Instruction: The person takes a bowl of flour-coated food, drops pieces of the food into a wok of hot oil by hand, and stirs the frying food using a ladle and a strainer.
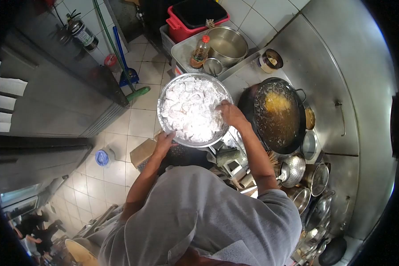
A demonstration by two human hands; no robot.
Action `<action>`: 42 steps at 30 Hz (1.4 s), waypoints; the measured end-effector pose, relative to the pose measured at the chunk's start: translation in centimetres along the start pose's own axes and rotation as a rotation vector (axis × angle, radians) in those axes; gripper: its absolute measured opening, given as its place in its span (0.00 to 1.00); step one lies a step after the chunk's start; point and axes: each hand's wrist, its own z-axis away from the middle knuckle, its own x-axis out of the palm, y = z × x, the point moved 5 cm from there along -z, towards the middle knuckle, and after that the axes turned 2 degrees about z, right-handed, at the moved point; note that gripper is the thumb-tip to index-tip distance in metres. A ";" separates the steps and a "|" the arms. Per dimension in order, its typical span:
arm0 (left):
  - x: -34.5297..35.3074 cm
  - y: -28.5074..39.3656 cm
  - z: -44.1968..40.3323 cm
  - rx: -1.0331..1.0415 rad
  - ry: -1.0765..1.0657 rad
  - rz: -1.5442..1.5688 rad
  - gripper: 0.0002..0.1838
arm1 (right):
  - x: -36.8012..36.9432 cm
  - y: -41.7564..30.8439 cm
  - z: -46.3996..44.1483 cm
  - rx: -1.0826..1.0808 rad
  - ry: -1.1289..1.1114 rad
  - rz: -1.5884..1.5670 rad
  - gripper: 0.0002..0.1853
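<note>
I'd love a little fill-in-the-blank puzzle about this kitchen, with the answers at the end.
1. The powdery contents of the metal bowl are coloured ____.
2. The hand nearer the wok is the person's ____ one.
3. The bottle has a cap coloured ____.
4. The dustpan on the floor is coloured ____.

Missing words: white; right; red; blue.

A grey surface (181, 53) carries a steel pot (229, 32), red-capped bottle (200, 55) and small metal bowl (213, 66).

"What sort of place?"
"A kitchen, commercial-looking: right of the right grip (229, 114), a wok (248, 105) of frothing oil (277, 128); farther right, a steel wall (328, 80)."
"Anything else?"
"A strainer (295, 166), right-rear of that grip."
</note>
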 end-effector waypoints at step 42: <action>0.6 0.7 0.7 0.000 0.031 -0.031 0.23 | -15.8 32.7 18.9 0.794 0.537 0.442 0.14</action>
